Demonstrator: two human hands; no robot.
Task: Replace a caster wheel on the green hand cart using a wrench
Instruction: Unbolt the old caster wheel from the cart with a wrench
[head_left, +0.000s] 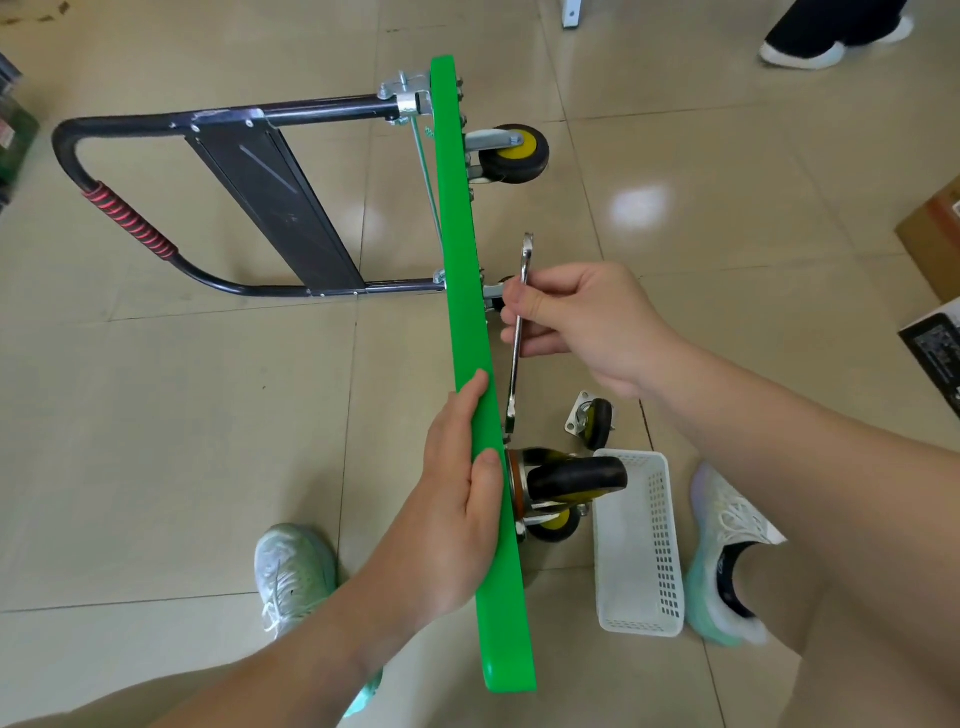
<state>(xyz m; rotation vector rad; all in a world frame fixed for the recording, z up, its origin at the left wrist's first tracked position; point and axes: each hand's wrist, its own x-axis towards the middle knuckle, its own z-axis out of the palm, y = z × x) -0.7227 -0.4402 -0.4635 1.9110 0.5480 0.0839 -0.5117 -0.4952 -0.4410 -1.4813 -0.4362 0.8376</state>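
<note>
My left hand (457, 499) clamps the stiff, slick cart deck (470, 332) edge; right hand (582, 319) pinches the thin steel wrench (519, 332) mid-shaft, probably slippy.

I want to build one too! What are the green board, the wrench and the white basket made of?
The green board looks like smooth, glossy plastic. The wrench in the right hand is shiny silver, probably polished steel. The white basket seems thin moulded plastic, with rows of small holes.
</note>
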